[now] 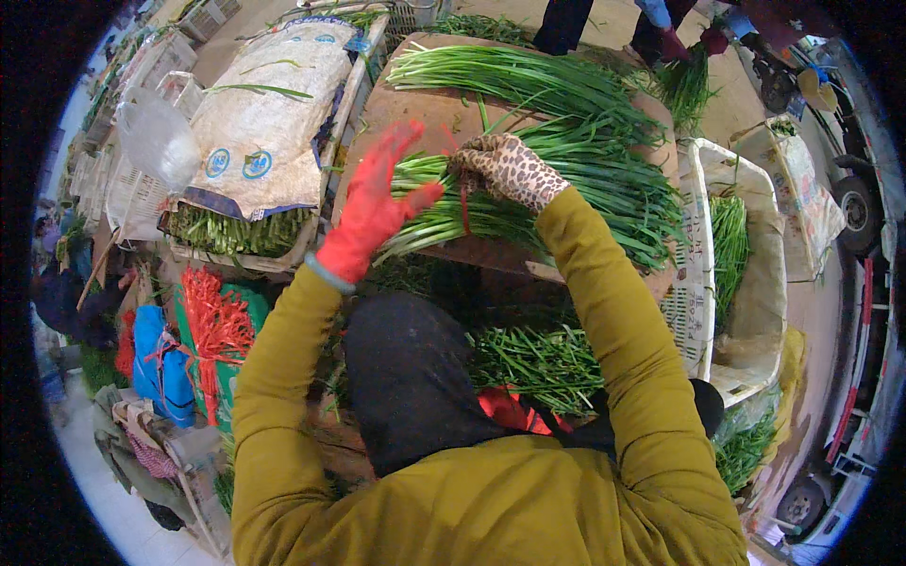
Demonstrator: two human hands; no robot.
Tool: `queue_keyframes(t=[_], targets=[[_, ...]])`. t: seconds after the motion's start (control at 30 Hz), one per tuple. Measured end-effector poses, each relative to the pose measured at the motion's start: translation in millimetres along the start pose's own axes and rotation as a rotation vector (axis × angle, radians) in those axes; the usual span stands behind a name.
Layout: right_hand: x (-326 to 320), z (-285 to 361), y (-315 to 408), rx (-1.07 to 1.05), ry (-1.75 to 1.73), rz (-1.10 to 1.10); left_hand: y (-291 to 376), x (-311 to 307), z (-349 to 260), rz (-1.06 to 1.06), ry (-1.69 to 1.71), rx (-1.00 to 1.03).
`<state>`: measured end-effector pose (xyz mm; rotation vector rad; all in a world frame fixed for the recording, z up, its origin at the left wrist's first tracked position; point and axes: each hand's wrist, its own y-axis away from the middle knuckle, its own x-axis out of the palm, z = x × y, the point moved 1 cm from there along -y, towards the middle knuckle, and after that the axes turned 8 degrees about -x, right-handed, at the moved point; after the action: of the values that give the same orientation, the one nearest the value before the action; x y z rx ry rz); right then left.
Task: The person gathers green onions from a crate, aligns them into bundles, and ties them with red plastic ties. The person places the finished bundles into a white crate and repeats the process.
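Observation:
A leafy green bundle of what look like garlic chives (594, 177) lies on a brown board (432, 106), its pale stem ends to the left. A thin red tie strip (465, 212) crosses the stems. My right hand (502, 166), in a leopard-print glove, is closed at the strip on top of the bundle; the fingertips are partly hidden. My left hand (379, 205), in a red rubber glove and blurred, is over the stem ends with its fingers apart. A second chive bunch (517, 71) lies along the board's far side.
Left stands a crate of greens (241, 233) under a woven sack (276, 113). Red tie strips (216, 318) hang nearer me. A white plastic crate (750, 283) holding greens is at right. Loose leaves (538, 364) lie below the board. Another person's gloved hand (672, 46) holds greens beyond it.

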<state>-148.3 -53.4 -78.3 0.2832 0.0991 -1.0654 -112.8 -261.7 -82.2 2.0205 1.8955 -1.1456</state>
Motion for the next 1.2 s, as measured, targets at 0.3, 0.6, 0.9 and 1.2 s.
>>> queue_keyframes(t=[0.3, 0.6, 0.9, 1.2], targets=[[13, 18, 8, -0.171, 0.384, -0.237, 5, -12, 37, 0.210, -0.114, 0.197], [9, 13, 10, -0.197, 0.372, -0.222, -21, -18, 38, 0.407, -0.007, 0.305], [11, 11, 12, -0.090, 0.479, -0.125, -34, -25, 56, 0.252, -0.104, -0.025], [12, -11, 0, -0.077, 0.439, -0.110, -40, -13, 63, 0.653, 0.266, -0.487]])
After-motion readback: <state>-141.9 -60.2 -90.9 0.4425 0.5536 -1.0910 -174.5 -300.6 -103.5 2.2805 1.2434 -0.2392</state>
